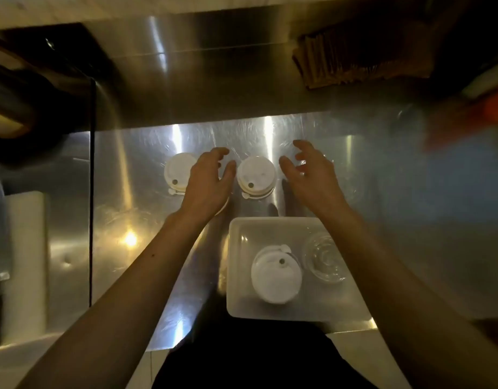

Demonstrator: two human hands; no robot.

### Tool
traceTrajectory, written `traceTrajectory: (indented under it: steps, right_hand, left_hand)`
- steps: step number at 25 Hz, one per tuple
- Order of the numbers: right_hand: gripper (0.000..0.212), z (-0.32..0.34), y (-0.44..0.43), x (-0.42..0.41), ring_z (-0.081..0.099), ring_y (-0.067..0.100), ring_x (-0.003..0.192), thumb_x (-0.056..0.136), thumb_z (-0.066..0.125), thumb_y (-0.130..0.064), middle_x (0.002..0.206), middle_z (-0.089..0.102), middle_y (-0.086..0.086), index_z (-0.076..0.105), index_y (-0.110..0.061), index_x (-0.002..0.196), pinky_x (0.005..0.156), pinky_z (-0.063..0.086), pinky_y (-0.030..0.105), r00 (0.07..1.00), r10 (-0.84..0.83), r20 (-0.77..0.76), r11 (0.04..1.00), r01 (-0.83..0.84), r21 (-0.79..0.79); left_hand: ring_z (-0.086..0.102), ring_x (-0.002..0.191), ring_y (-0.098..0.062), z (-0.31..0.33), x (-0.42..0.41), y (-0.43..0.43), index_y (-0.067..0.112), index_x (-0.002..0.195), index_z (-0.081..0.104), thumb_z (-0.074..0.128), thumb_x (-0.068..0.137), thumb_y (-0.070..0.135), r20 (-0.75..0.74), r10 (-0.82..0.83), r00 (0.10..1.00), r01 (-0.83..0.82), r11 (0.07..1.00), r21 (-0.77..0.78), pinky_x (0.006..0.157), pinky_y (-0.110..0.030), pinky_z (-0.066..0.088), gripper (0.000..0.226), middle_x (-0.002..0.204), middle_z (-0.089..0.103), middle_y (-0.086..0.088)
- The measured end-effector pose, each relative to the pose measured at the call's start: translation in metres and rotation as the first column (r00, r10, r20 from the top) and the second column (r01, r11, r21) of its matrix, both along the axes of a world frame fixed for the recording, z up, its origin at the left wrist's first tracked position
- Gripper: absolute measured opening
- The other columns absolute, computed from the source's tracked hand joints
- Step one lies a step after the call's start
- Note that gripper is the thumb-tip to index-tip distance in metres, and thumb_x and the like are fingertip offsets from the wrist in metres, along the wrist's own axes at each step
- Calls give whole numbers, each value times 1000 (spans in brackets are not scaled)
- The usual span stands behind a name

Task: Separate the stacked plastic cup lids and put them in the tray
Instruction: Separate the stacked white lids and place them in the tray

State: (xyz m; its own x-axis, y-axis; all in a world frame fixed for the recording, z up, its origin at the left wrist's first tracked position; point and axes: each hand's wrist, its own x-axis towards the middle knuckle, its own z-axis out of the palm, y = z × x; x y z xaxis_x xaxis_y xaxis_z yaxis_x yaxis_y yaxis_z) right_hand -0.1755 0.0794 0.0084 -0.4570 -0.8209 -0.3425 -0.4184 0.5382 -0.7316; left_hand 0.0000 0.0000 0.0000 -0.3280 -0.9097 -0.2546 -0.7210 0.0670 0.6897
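Both hands are open and hold nothing: left hand (pixel 211 175), right hand (pixel 309 171). Between them on the bench (pixel 130 192) sits the lid stack (pixel 256 176). Hold the bottom and lift just one lid (go slow) into the tray (pixel 236 248).

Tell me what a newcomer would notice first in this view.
Two bare hands reach over a shiny steel counter: the left hand and right hand flank a stack of white cup lids, both open. A second white lid stack sits just left of the left hand. Nearer the person, a white tray already holds a white lid and a clear domed lid.
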Motion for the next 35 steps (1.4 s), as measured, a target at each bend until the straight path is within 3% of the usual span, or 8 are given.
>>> traceTrajectory:
  steps: [5, 13, 18, 21, 24, 27, 31, 35]
  right_hand:
    - [50, -15, -7, 0, 59, 23, 121, 96, 57, -34, 141, 56, 13, 46, -18, 142, 94, 43, 27, 992, -34, 120, 994, 21, 111]
    - [48, -40, -17, -3, 62, 26, 111, 92, 61, -19, 119, 67, 17, 50, -7, 138, 94, 46, 30, 989, -52, 137, 976, 21, 217]
    - [31, -52, -17, -1, 65, 39, 101, 86, 60, -7, 107, 70, 27, 60, 7, 113, 86, 50, 34, 989, -79, 123, 966, 46, 253]
    - [27, -56, -18, -2, 66, 41, 97, 83, 58, -4, 100, 70, 29, 61, 9, 107, 84, 52, 38, 984, -120, 130, 957, 80, 279]
    - [31, -58, -21, -1, 64, 50, 92, 76, 58, -6, 97, 67, 34, 59, 12, 102, 83, 57, 55, 964, -205, 168, 947, 152, 284]
    - [37, -58, -25, 2, 62, 53, 93, 69, 57, -10, 97, 64, 38, 59, 13, 99, 79, 55, 62, 946, -249, 207, 937, 182, 297]
    - [45, -51, -28, 4, 67, 38, 86, 70, 62, -17, 95, 68, 24, 67, 0, 111, 85, 59, 48, 898, -329, 291, 918, 233, 320]
    - [43, -47, -29, 6, 68, 31, 105, 81, 65, -12, 113, 70, 16, 63, -8, 123, 93, 57, 47, 889, -346, 300, 917, 252, 311]
  left_hand:
    - [58, 119, -22, -18, -4, -10, 14, 134, 51, 46, 100, 28, 43, -5, 999, 2, 997, 83, 102, -31, 44, 37, 136, 57, -8]
    - [61, 113, -20, -37, -17, -17, 9, 135, 52, 56, 95, 19, 63, -68, 996, 59, 988, 141, 86, -16, 39, 41, 128, 62, -12]
    - [60, 114, -20, -46, -20, -21, 8, 132, 54, 58, 93, 16, 77, -79, 994, 68, 989, 129, 83, -3, 32, 40, 127, 62, -12]
    - [62, 109, -19, -47, -23, -25, 6, 126, 59, 59, 92, 13, 94, -89, 992, 77, 989, 129, 79, -5, 34, 35, 121, 65, -11]
    - [60, 100, -11, -48, -25, -27, 6, 121, 63, 59, 91, 12, 94, -75, 993, 62, 989, 138, 76, -4, 32, 31, 117, 68, -11]
    - [60, 98, -9, -51, -28, -26, 7, 119, 64, 60, 91, 13, 97, -57, 994, 42, 987, 153, 75, -5, 34, 29, 115, 69, -8]
    - [64, 99, -16, -51, -29, -23, 6, 121, 64, 62, 89, 12, 71, -18, 997, 6, 986, 169, 78, -11, 39, 33, 114, 70, -9]
    - [60, 96, -10, -46, -28, -21, 9, 124, 62, 64, 89, 16, 58, 16, 998, -25, 988, 152, 77, -11, 39, 36, 117, 68, -8]
